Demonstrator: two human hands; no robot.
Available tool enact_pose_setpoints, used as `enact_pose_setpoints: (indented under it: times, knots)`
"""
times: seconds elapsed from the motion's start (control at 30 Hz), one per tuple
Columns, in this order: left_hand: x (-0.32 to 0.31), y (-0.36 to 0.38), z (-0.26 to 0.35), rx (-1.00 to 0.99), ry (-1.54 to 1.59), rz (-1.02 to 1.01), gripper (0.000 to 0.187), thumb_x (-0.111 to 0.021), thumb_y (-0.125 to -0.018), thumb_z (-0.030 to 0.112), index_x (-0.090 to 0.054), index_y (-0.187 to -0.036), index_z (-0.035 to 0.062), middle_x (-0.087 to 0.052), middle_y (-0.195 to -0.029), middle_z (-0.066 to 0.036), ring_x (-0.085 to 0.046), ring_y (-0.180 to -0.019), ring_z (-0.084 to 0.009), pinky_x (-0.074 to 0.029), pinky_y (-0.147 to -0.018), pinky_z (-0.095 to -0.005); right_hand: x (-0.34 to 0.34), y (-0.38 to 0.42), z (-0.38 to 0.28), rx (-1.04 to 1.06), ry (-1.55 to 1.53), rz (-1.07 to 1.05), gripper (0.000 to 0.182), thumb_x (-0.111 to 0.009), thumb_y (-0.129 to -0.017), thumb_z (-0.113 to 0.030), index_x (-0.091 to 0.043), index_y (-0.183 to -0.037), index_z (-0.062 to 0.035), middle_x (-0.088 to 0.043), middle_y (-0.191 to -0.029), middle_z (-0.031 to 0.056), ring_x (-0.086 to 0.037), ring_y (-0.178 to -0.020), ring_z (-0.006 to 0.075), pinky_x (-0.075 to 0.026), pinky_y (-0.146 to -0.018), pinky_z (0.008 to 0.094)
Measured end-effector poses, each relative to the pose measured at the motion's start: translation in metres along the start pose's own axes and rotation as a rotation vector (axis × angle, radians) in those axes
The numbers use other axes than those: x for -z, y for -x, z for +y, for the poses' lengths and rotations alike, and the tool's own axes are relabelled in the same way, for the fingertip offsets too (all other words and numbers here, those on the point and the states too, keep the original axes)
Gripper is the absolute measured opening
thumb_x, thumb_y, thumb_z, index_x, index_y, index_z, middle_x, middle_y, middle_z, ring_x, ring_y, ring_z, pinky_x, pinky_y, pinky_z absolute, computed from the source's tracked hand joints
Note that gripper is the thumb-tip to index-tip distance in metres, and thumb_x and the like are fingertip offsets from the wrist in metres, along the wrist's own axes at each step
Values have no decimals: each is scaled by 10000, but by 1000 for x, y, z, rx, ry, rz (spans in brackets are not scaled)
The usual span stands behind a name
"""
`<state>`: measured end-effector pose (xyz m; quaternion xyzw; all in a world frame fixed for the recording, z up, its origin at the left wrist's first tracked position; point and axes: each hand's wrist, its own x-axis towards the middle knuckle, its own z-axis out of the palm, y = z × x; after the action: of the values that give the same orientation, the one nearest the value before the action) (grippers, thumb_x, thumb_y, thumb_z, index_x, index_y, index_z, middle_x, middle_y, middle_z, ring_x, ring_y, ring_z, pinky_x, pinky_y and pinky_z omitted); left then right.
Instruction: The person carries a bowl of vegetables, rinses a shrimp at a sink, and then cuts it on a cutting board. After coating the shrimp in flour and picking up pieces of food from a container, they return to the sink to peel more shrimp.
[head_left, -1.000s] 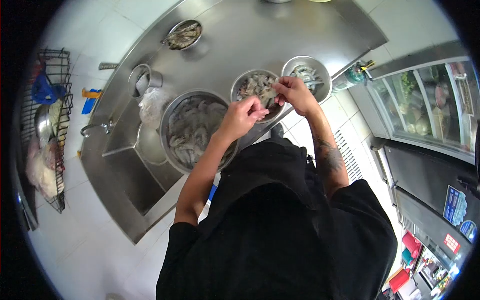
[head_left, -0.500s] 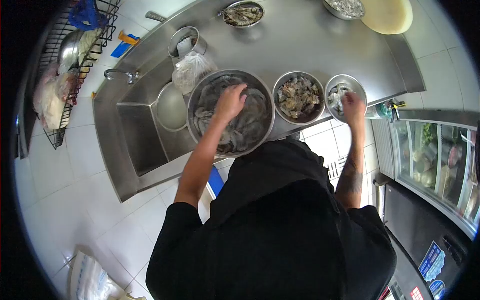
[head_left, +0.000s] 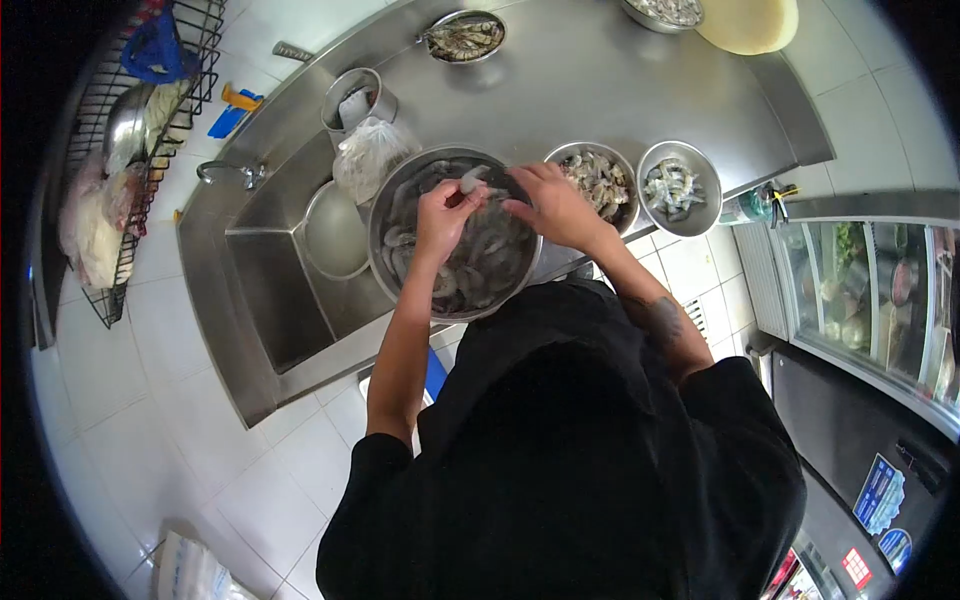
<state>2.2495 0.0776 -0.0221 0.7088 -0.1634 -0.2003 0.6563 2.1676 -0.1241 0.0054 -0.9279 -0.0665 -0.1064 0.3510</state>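
A large steel bowl [head_left: 378, 208] full of raw grey shrimp sits at the counter's near edge. Above it my left hand [head_left: 440, 215] pinches one shrimp [head_left: 471, 180] at its upper end. My right hand [head_left: 548, 205] reaches in from the right and its fingers meet the same shrimp over the bowl. To the right stands a middle bowl [head_left: 598, 180] with shrimp shells and bits, then a smaller bowl [head_left: 677, 188] with several peeled shrimp.
A sink basin [head_left: 270, 290] with a tap [head_left: 225, 172] lies left of the big bowl, a plastic bag [head_left: 365, 150] and a steel canister [head_left: 350, 100] behind it. Farther back are a fish dish [head_left: 462, 36] and a round board [head_left: 750, 22]. A glass-fronted fridge [head_left: 870, 290] stands right.
My left hand lifted a shrimp out of the big bowl. My right hand left the small right bowl and came across to meet it over the big bowl.
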Motion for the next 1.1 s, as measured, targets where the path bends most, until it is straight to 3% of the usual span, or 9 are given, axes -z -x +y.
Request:
enact_pose_setpoints:
  times: [0.17,0.33,0.4,0.5,0.63,0.77,0.83,0.9,1.1]
  knots:
    - [-35,-5,51,-32,65,-64,165,-672,-884,95,-676,-1003,-19,-681,-862,-41,-626,-762,-106,-512,-701,-242,18,-6,-10,158,157,110,276,-635,-839,-232,-597,-1050,-59,-620,-974,97,-562,-965,289,-412,-800,435]
    - [-77,-16,66,-225,-421,-10,192,-691,-869,162,-696,-907,-27,-660,-668,-44,-600,-598,-78,-488,-557,-236,40,15,8,161,290,147,137,-630,-813,-213,-623,-873,-91,-627,-847,62,-572,-855,246,-382,-726,394]
    - [-97,-19,68,-245,-440,-14,236,-697,-855,205,-685,-877,-31,-649,-644,-120,-608,-540,-139,-468,-509,-279,36,25,26,153,254,216,114,-625,-808,-200,-625,-838,-89,-624,-802,71,-580,-821,252,-384,-711,397]
    - [-126,-30,49,-408,-608,42,268,-647,-852,228,-623,-751,-19,-605,-685,-221,-594,-649,-424,-454,-579,-471,32,43,42,-9,207,197,133,-626,-807,-210,-627,-789,-79,-638,-779,91,-603,-811,267,-411,-709,422]
    - [-121,-52,13,-300,-827,70,285,-658,-842,245,-609,-725,-10,-605,-681,-234,-583,-672,-454,-457,-595,-483,37,61,45,-299,220,2,237,-637,-827,-289,-639,-894,-61,-656,-913,112,-606,-928,296,-434,-775,460]
    - [-103,-65,13,119,-570,-296,365,-665,-892,309,-571,-704,11,-564,-598,-42,-513,-499,-183,-379,-466,-324,42,67,54,-323,346,224,381,-648,-828,-279,-581,-1164,-111,-544,-1227,102,-501,-1134,317,-435,-877,470]
    - [-99,-67,24,564,-161,-625,292,-660,-907,293,-578,-752,59,-478,-636,50,-418,-532,-54,-306,-452,-236,61,58,47,-135,368,202,376,-642,-818,-244,-583,-1159,-97,-541,-1232,90,-491,-1146,307,-434,-886,461]
    - [-99,-72,25,586,-70,-744,252,-656,-909,284,-582,-792,73,-472,-643,49,-410,-528,-51,-292,-452,-228,73,52,43,133,459,155,368,-633,-767,-173,-596,-1120,-75,-561,-1178,44,-485,-1148,259,-431,-884,428]
    - [-105,-83,42,559,-61,-913,177,-656,-900,233,-615,-916,62,-556,-685,24,-500,-554,-66,-374,-485,-209,82,44,59,181,607,-123,242,-618,-746,-160,-632,-981,-101,-607,-980,5,-541,-1058,210,-428,-854,396]
